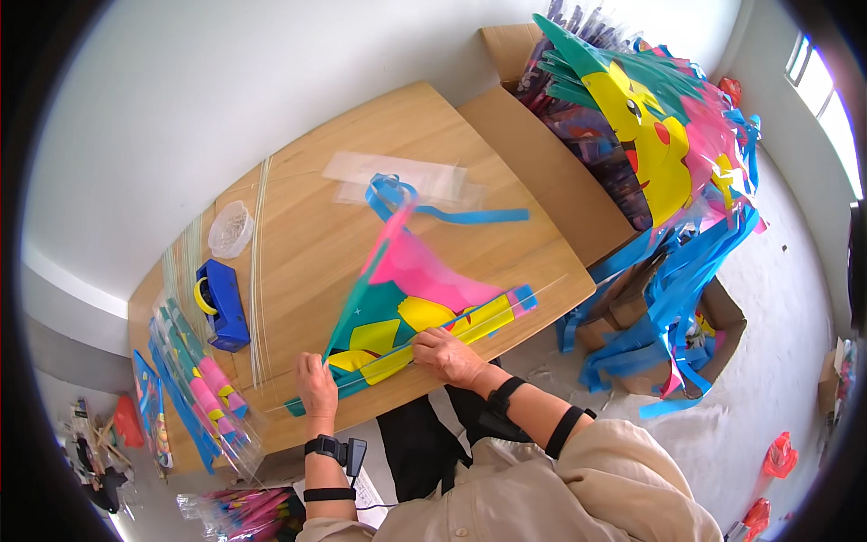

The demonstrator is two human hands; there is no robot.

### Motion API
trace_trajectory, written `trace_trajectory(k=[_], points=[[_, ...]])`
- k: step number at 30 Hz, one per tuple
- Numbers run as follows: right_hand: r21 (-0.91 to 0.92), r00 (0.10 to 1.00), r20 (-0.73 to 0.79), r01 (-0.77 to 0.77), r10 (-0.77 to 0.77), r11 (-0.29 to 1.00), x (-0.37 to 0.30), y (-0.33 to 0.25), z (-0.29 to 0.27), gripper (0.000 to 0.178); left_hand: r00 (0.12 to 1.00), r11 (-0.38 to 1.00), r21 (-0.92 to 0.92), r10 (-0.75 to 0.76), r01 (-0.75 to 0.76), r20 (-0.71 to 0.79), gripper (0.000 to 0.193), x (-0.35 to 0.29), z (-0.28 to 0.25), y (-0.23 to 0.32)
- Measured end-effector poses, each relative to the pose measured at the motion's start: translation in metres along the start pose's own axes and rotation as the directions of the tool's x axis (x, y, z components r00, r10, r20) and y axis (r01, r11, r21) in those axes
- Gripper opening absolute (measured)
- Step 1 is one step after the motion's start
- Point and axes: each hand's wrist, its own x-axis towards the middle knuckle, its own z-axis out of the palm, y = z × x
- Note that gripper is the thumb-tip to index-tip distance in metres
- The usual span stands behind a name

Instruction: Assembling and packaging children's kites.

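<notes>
A kite (424,262) of pink, green and yellow sheet lies on the table's near side, its near edge rolled into a long strip. My left hand (316,388) is closed around the left part of that roll. Farther right, my right hand (449,357) grips the same roll near its middle with bent fingers. The pink tip points away from me, and a blue ribbon tail (479,217) lies looped beside it. Clear plastic sleeves (397,176) rest flat behind the tail.
At the left of the wooden table (316,244) stand a blue tape dispenser (226,307) and a clear plastic bowl (231,228), near thin rods (258,271) and several rolled kites (203,370). Right of the table, a cardboard box (542,172) bears stacked kites (650,135); below is another box (722,339).
</notes>
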Motion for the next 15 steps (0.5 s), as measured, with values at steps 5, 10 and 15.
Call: trace_trajectory(k=[5, 10, 15], points=[[0.025, 1.0, -0.026, -0.004, 0.004, 1.0, 0.001, -0.001, 0.0, 0.01, 0.995, 0.994, 0.046, 0.098, -0.099, 0.035, 0.024, -0.011, 0.002, -0.009], [0.023, 0.999, -0.03, -0.024, 0.025, 0.999, 0.001, -0.002, 0.002, 0.009, 0.993, 0.988, 0.096, 0.116, -0.119, 0.029, 0.027, -0.011, 0.005, -0.022], [0.045, 0.999, -0.038, -0.007, 0.009, 0.999, 0.002, -0.003, -0.001, 0.008, 0.994, 0.999, 0.036, 0.028, -0.032, 0.106, 0.032, -0.006, 0.008, -0.046]])
